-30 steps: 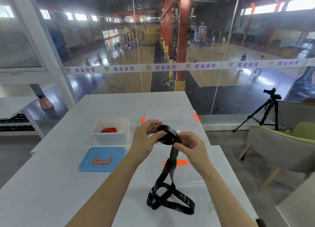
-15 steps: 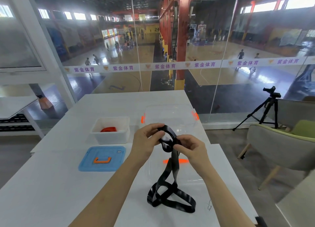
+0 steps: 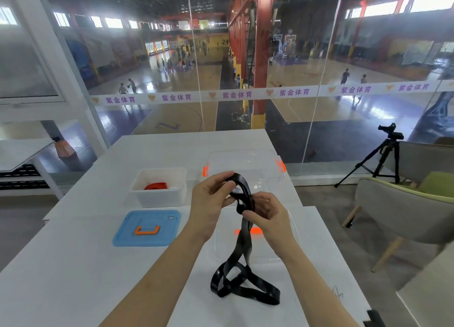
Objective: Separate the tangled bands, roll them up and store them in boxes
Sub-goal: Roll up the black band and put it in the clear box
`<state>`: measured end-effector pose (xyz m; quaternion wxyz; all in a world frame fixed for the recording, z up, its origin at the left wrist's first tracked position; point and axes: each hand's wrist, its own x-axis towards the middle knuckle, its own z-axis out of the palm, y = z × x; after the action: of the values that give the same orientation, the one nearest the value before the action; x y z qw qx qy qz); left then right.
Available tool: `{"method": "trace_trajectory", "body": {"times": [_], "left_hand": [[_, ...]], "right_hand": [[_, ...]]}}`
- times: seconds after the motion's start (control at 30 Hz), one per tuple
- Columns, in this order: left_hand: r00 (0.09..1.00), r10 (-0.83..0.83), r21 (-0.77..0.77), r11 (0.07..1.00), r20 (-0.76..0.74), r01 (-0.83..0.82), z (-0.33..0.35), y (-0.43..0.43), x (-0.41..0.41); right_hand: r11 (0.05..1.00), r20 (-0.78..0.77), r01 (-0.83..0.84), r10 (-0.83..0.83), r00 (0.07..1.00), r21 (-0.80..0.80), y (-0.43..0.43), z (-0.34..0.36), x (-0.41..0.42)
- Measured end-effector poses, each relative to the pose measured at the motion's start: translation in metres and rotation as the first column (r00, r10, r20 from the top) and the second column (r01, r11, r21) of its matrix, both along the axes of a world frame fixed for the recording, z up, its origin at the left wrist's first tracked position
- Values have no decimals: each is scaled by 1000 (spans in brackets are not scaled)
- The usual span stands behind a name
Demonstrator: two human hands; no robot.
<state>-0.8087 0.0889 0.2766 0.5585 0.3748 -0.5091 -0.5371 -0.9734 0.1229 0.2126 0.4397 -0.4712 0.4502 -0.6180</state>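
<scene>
A long black band [image 3: 242,265] hangs from both my hands above the white table, and its lower loops lie twisted on the tabletop near me. My left hand [image 3: 211,201] pinches the small rolled loop at the band's top. Just below that loop, my right hand [image 3: 265,215] grips the band between thumb and fingers. A rolled red band [image 3: 155,186] lies in the white box [image 3: 159,196] at the left. A clear box [image 3: 245,164] with orange clips stands behind my hands, and its clear lid [image 3: 277,250] lies flat under the hanging band.
A blue lid [image 3: 147,228] with an orange handle lies flat in front of the white box. The table's right edge runs close to my right arm. A green-edged chair [image 3: 403,211] and a camera tripod [image 3: 383,157] stand to the right, before a glass wall.
My hands have turned the top of the black band further, so the rolled loop is tighter and sits a little higher. The loops on the table have shifted slightly.
</scene>
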Motion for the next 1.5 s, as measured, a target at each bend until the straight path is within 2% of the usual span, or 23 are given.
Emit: {"method": "trace_trajectory", "body": {"times": [0.2,0.33,0.47,0.57,0.7,0.87,0.93,1.03,1.2,1.33,1.5], "left_hand": [[1000,-22,0,1000,-2,22,0,0,7],[983,-86,-1,996,160,88,-10,-4,19],[928,-114,-29,991,354,133,-25,-5,23],[826,-60,-93,987,561,135,-30,-10,27],[750,-83,-106,974,656,201,-19,-10,31],[540,-58,-106,958,840,267,-9,-8,25],[503,-49,-104,957,863,270,-10,-6,22],[550,-90,-82,956,830,281,-10,-3,19],[643,-114,-83,960,757,268,-12,2,15],[802,-118,-82,976,585,203,-10,5,14],[928,-72,-68,992,365,104,-7,8,10]], "right_hand": [[999,60,54,-53,997,-8,-1,1,-4],[985,92,171,-168,982,-23,1,9,-12],[981,97,189,-184,978,-43,2,14,-20],[986,-31,162,-163,986,-32,3,14,-25],[995,-193,97,-100,976,-22,6,15,-29],[1000,-405,11,-21,914,-27,11,21,-29],[999,-465,-10,-12,885,-44,12,22,-29],[998,-485,-30,3,875,-47,14,23,-28],[997,-431,-52,26,902,-50,15,26,-26],[1000,-260,-18,12,965,-21,17,21,-25],[1000,-143,12,-14,990,-13,17,9,-21]]}}
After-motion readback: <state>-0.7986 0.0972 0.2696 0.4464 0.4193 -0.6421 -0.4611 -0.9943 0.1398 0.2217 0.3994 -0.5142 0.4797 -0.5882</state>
